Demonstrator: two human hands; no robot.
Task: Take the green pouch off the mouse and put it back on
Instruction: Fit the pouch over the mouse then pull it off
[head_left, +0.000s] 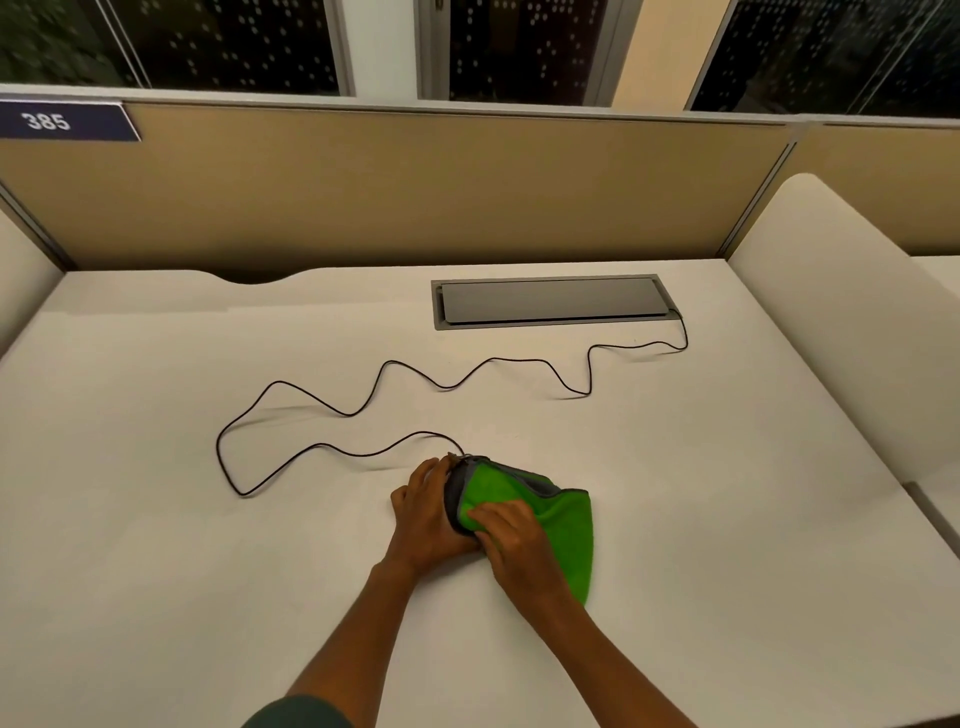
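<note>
A green pouch (563, 525) with a grey rim lies on the white desk (208, 545), a little in front of the middle. Its grey opening faces left, and a dark shape inside it, most likely the mouse (453, 491), is mostly hidden. My left hand (426, 512) cups the opening end from the left, fingers curled around the rim. From the near side, my right hand (511, 540) pinches the green fabric on top. A thin black cable (363, 405) leaves the pouch's far end and snakes across the desk.
The cable runs to a grey hatch (550, 301) set in the desk at the back right. A tan partition (415, 197) closes the far edge, with a "385" sign (62, 122) at the left. White side dividers (841, 312) flank the desk.
</note>
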